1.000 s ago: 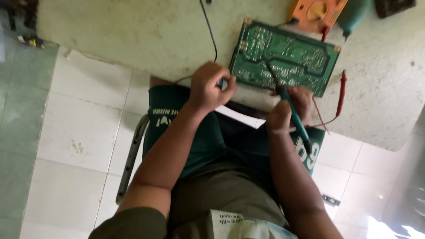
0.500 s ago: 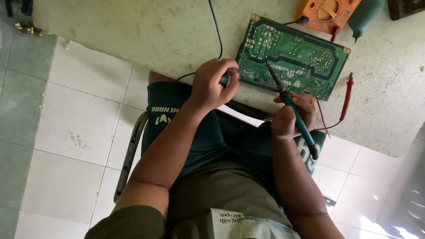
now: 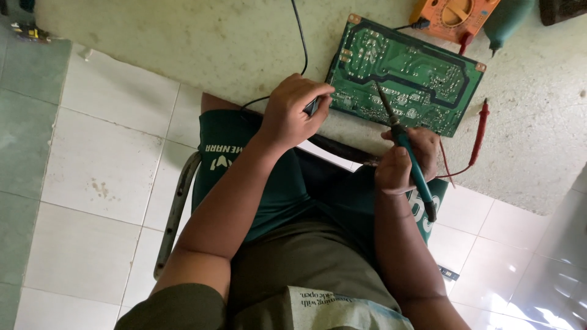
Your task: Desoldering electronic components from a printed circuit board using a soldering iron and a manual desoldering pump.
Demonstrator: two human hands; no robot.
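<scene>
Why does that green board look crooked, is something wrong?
The green circuit board lies slanted on the grey slab, near its edge. The right hand holds a soldering iron to it; the left hand steadies it. Nothing looks broken or spilled.

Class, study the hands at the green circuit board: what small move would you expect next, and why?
Probably a slight press of the soldering iron tip onto a joint: the right hand already aims it at the circuit board, while the left hand pinches a small dark object at the board's edge.
</scene>
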